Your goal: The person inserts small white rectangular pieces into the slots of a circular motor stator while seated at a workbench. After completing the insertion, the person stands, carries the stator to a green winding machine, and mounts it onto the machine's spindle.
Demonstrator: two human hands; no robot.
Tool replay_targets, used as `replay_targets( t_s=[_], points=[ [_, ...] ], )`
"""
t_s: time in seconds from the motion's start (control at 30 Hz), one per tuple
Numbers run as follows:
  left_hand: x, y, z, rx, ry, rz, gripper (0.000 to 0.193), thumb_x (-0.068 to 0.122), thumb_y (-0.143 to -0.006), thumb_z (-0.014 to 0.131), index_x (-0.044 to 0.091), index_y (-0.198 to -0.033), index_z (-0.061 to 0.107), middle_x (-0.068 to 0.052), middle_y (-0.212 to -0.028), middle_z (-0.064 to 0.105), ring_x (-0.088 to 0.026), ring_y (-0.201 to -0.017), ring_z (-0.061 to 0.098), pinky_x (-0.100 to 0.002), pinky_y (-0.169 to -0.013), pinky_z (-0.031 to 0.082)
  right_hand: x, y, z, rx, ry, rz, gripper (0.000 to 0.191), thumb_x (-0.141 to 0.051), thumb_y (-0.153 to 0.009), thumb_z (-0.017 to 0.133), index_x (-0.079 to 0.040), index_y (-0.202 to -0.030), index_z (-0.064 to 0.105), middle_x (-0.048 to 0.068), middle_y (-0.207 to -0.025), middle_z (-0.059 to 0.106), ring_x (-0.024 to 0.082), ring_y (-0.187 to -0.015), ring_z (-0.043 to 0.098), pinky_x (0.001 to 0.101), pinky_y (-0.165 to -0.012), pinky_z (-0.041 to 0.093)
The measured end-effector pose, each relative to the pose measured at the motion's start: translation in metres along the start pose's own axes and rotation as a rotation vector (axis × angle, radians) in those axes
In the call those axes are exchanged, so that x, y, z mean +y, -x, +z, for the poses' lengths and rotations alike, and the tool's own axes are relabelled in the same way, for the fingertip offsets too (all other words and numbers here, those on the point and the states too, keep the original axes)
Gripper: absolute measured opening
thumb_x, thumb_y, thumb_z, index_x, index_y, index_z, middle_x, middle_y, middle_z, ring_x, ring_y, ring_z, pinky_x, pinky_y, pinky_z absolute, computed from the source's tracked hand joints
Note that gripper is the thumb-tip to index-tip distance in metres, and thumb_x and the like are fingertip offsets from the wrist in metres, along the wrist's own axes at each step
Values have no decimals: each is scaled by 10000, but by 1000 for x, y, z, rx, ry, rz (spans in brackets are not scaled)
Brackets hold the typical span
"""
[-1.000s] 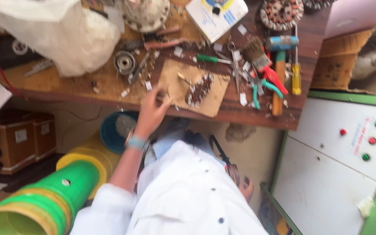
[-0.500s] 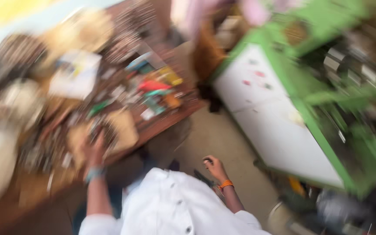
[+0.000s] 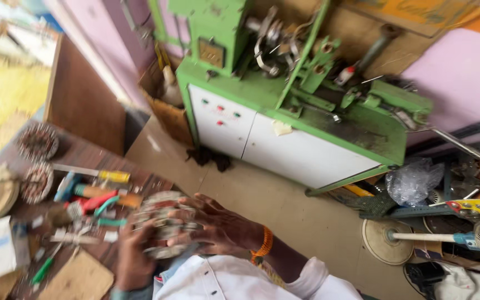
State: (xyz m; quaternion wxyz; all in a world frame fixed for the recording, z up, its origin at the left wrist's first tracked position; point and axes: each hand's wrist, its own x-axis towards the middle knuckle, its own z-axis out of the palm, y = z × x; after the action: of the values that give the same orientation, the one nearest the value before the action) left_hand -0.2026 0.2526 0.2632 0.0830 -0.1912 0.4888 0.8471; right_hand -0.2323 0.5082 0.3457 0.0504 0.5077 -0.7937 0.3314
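Both hands, apart a moment ago, now meet: left hand point(image 3: 134, 255) and right hand point(image 3: 218, 225) fingers clasp a round metal part point(image 3: 162, 222)

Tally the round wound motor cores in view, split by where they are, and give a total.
Motor cores lying on the workbench: 2
Motor core held between the left hand and right hand: 1
Total: 3

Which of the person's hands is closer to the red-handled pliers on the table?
The left hand. It sits just right of the red-handled pliers at the table edge. The right hand is farther right, on the round metal part that both hands hold.
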Motion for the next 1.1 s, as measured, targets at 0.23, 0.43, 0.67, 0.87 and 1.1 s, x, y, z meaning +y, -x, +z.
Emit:
replay_targets(
  t_s=[0.23, 0.43, 0.67, 0.87, 1.1],
  points=[
    [-6, -59, 187, -568, 112, -413, 498, 298, -917, 656, 45, -1334, 554, -86, -1095, 689, -159, -861, 675, -323, -714, 603, 54, 92, -100, 366, 294, 45, 393, -207, -873, 800, -292, -1243, 699, -44, -1355, 651, 238, -1306, 592, 594, -1269, 350],
    [-26, -140, 278, -766, 91, -690, 528, 554, -940, 538, 104, -1206, 608, -3, -964, 677, -90, -554, 521, -203, -399, 408, 156, 148, -93, 1360, -255, 245, 235, -167, -960, 759, -104, -1168, 669, 30, -1124, 694, 210, -1105, 649, 549, -1055, 569],
    [-3, -261, 324, -838, -272, -390, 279, 341, -1043, 624, 62, -1046, 619, -16, -893, 598, -62, -607, 506, -192, -448, 355, 225, 186, -186, 1599, -266, 294, 267, -115, -1034, 649, -74, -1295, 609, 73, -1240, 664, 215, -1068, 684, 436, -915, 604],
    [-26, -337, 385, -666, -102, -202, 186, 244, -1039, 610, 57, -1033, 608, -16, -896, 604, -68, -594, 523, -205, -442, 393, 324, 186, -277, 1557, -296, 343, 352, -99, -1043, 713, -30, -1361, 578, 84, -1293, 642, 201, -1198, 638, 396, -1056, 545],
    [-66, -326, 406, -334, 15, -60, 176, 228, -1015, 614, 57, -1056, 620, -10, -853, 616, -66, -578, 536, -202, -451, 416, 451, 190, -320, 1298, -616, 419, 344, -101, -1009, 773, -13, -1294, 600, 57, -1206, 667, 164, -1100, 643, 363, -1021, 540]
  ],
)
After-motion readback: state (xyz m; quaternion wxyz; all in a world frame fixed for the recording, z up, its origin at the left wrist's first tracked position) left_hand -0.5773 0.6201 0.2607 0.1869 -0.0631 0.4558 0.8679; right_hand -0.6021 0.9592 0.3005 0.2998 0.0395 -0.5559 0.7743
